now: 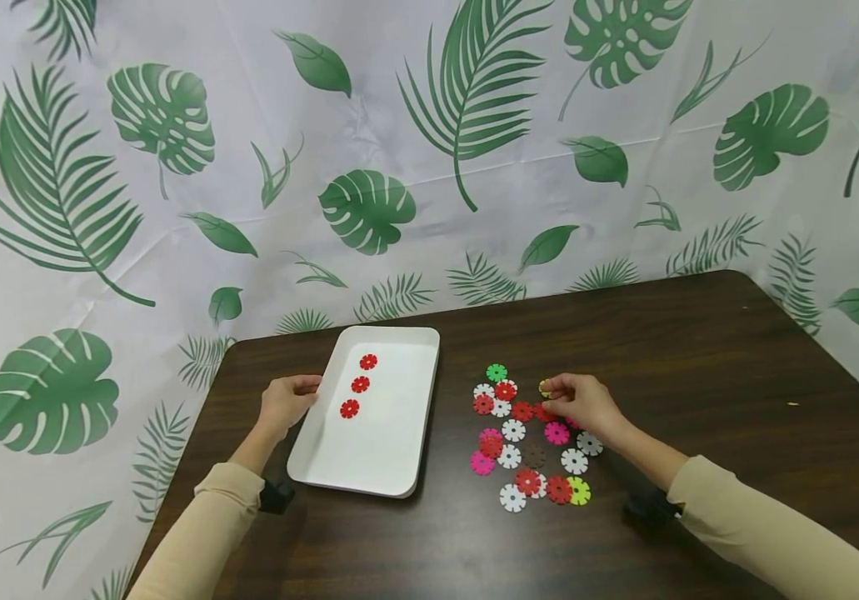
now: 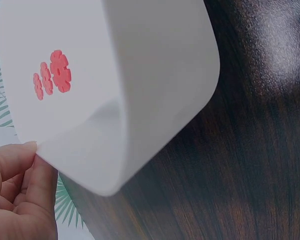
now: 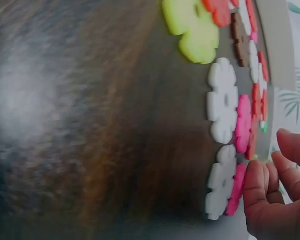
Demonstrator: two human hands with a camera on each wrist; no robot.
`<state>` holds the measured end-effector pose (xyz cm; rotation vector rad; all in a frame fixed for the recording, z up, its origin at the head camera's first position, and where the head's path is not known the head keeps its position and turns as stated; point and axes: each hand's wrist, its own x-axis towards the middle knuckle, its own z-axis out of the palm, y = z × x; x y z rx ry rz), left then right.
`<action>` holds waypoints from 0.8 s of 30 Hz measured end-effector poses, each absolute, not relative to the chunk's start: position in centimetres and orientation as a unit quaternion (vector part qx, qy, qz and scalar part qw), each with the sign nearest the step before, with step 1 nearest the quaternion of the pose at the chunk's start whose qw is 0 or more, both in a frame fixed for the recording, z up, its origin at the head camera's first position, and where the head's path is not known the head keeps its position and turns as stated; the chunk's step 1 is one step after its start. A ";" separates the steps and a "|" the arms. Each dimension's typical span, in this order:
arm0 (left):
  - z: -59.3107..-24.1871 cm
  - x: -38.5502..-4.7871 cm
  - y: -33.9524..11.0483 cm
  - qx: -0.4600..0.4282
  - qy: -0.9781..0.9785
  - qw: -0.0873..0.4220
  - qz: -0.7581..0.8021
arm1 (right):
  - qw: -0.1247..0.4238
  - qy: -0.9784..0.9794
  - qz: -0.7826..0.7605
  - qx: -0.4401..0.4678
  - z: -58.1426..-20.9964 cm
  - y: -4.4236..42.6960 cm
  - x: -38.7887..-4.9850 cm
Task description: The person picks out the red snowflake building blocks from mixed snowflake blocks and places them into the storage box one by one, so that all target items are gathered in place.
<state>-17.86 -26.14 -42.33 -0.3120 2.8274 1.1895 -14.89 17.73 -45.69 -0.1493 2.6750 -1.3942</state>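
Note:
My left hand (image 1: 287, 406) pinches the left rim of a white tray (image 1: 384, 454) between thumb and fingers, also visible in the left wrist view. Three red notched discs (image 1: 360, 384) lie in a row inside the tray. Over the far right side of a spread of loose discs, my right hand (image 1: 585, 406) reaches down, fingertips beside a yellow disc (image 1: 545, 387) and a red disc (image 1: 544, 412), both partly hidden by it. In the right wrist view, the thumb (image 3: 292, 145) stands apart from the fingers, and no disc shows between them.
Several white, red, pink and yellow discs, one green disc (image 1: 496, 372) and a brown disc (image 1: 534, 455) lie right of the tray, some overlapping. A dark wooden table (image 1: 699, 350) carries everything. Behind it hangs a leaf-patterned cloth (image 1: 249, 167).

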 end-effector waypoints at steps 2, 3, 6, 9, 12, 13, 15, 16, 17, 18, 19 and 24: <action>-42.3 -17.9 -26.1 -0.101 0.916 0.029 0.386 | 0.057 0.889 -0.450 -0.056 -45.8 17.8 -14.8; -42.3 -17.9 -26.1 -0.101 0.916 0.030 0.387 | 0.055 0.892 -0.445 -0.061 -45.9 17.8 -14.8; -42.4 -17.9 -26.2 -0.103 0.916 0.030 0.387 | 0.047 0.900 -0.426 -0.077 -46.0 17.8 -14.9; -42.6 -18.0 -26.2 -0.105 0.915 0.030 0.388 | 0.043 0.911 -0.400 -0.093 -46.2 17.7 -15.1; -42.7 -18.1 -26.3 -0.107 0.915 0.031 0.388 | 0.040 0.919 -0.379 -0.103 -46.3 17.6 -15.1; -42.8 -18.1 -26.3 -0.107 0.914 0.032 0.389 | 0.040 0.921 -0.374 -0.104 -46.3 17.6 -15.1; -42.8 -18.1 -26.3 -0.109 0.915 0.033 0.388 | 0.037 0.923 -0.368 -0.108 -46.3 17.5 -15.1; -42.8 -18.1 -26.3 -0.111 0.915 0.034 0.387 | 0.035 0.924 -0.365 -0.109 -46.3 17.5 -15.0; -42.8 -18.1 -26.2 -0.111 0.914 0.034 0.388 | 0.033 0.925 -0.363 -0.108 -46.3 17.4 -15.0; -42.8 -18.1 -26.2 -0.111 0.914 0.033 0.389 | 0.031 0.926 -0.361 -0.110 -46.2 17.4 -14.9; -42.7 -18.1 -26.2 -0.111 0.914 0.031 0.389 | 0.029 0.926 -0.359 -0.111 -46.2 17.4 -14.9; -42.5 -17.9 -26.2 -0.108 0.914 0.029 0.391 | 0.026 0.928 -0.355 -0.111 -46.0 17.2 -14.9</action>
